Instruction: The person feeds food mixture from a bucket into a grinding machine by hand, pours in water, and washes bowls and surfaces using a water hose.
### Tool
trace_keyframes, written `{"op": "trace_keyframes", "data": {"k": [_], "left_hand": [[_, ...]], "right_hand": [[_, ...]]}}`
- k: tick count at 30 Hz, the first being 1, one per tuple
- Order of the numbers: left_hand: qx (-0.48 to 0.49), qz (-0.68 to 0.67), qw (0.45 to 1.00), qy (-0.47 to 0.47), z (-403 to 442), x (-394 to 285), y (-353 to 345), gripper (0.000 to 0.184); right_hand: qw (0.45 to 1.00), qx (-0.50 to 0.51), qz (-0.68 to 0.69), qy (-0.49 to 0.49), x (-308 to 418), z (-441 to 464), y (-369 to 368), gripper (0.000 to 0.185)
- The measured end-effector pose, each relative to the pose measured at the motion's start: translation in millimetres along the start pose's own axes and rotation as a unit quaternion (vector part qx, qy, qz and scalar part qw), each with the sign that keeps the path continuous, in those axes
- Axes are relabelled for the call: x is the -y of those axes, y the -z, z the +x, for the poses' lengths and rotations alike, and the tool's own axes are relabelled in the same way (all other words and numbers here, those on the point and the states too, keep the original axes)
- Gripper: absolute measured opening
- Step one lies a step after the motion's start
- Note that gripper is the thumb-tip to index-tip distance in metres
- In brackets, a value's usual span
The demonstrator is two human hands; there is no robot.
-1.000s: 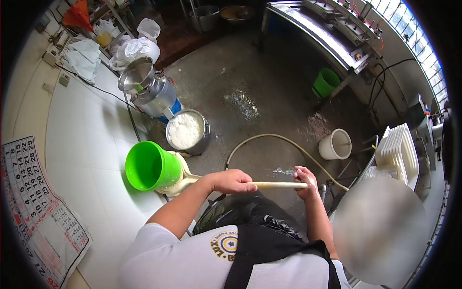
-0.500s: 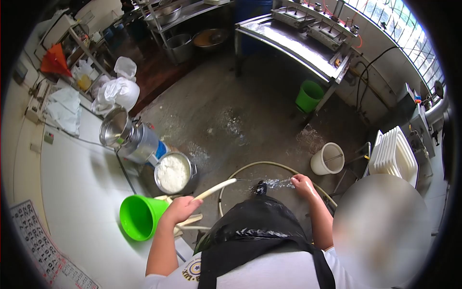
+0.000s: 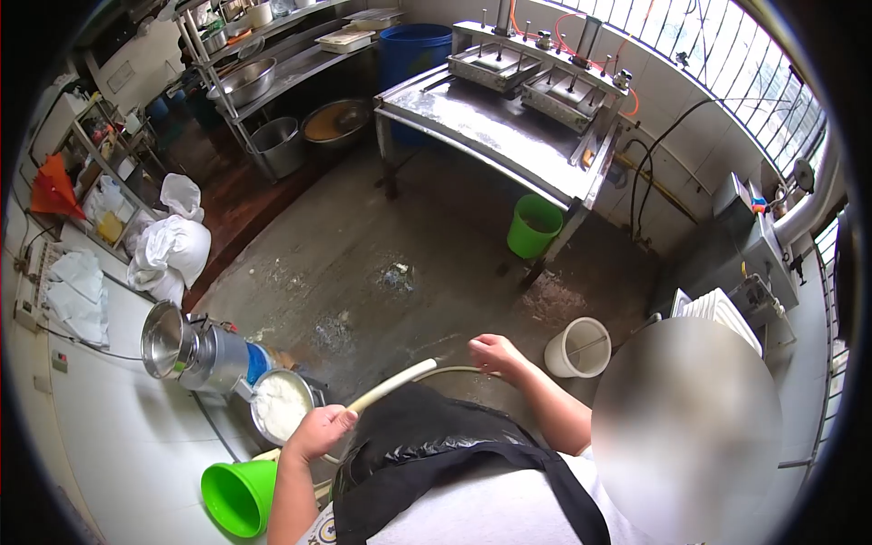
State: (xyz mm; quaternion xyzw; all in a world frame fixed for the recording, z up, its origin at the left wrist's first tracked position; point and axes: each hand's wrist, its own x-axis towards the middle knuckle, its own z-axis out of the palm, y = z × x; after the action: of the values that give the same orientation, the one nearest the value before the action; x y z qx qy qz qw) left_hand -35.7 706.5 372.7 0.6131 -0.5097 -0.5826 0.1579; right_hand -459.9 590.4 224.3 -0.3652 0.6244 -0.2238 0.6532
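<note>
My left hand is wrapped round a pale hose. The hose's open end points up and to the right, towards my right hand. That hand is held apart from the hose end with its fingers curled in; whatever may be inside them is hidden. A thinner part of the hose arcs behind it, near the floor. Below my left hand, a bright green bucket is tipped on its side. Just beyond that hand stands a metal pot with a white mass in it.
A steel machine with a funnel stands at the left wall. A white bucket is on the floor to the right. Farther off are a steel table, a green bucket and white sacks. A blurred patch covers the lower right.
The view has shifted, so the far table shows more fully. Water that ran from the hose onto my right hand no longer shows clearly. My right hand has come closer to the hose end.
</note>
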Motion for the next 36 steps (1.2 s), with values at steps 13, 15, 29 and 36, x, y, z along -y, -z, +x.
{"op": "trace_keyframes", "data": {"k": [13,15,29,36], "left_hand": [[0.118,-0.129,0.982,-0.065,223,-41,99,0.038],[0.111,-0.110,0.985,-0.070,255,-55,130,0.034],[-0.119,0.030,0.983,-0.136,425,-154,315,0.039],[-0.285,0.112,0.933,-0.191,535,-255,339,0.038]], "right_hand": [[0.997,0.064,0.032,-0.012,174,188,-61,0.031],[0.996,0.058,-0.043,-0.045,216,202,-58,0.035],[0.988,-0.077,-0.111,0.069,359,358,-54,0.041],[0.985,-0.004,0.070,0.160,484,444,-88,0.056]]}}
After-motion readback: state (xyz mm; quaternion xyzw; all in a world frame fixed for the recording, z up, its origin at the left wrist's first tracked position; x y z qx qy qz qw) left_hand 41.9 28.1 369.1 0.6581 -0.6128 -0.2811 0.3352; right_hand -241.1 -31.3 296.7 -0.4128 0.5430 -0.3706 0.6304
